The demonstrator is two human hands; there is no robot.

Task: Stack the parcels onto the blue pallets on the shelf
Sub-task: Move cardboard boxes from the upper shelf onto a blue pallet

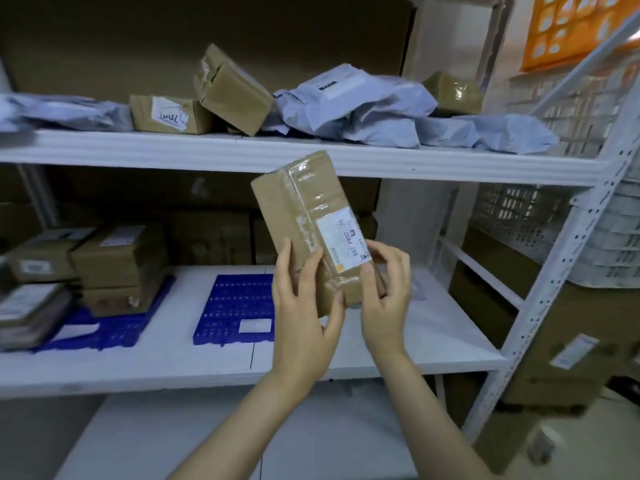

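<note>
- Fingers (313,268) of the left hand (304,317) lie against the front of the brown parcel (301,209), and the thumb wraps its lower edge, so the hand grips the parcel's bottom end.
- On the other side, the right hand (384,299) holds the same end; its thumb presses just under the white label (344,239), and its curled fingers reach behind the box.
- Held in the air between both hands, the parcel stands nearly upright, its top leaning left. It is in front of the white shelf (433,337) and touches no pallet.
- Below and left of the hands, the middle blue pallet (228,303) lies flat on the lower board, bearing only a small white slip (255,325).
- Further left, a second blue pallet (114,332) carries stacked brown boxes (121,261), with flatter packets (31,313) beside them at the frame's edge.
- On the upper board rest grey mailer bags (360,102) and loose brown cartons (232,88), one tipped on its corner.
- At the right, white mesh crates (616,244) sit beyond the shelf's upright.
</note>
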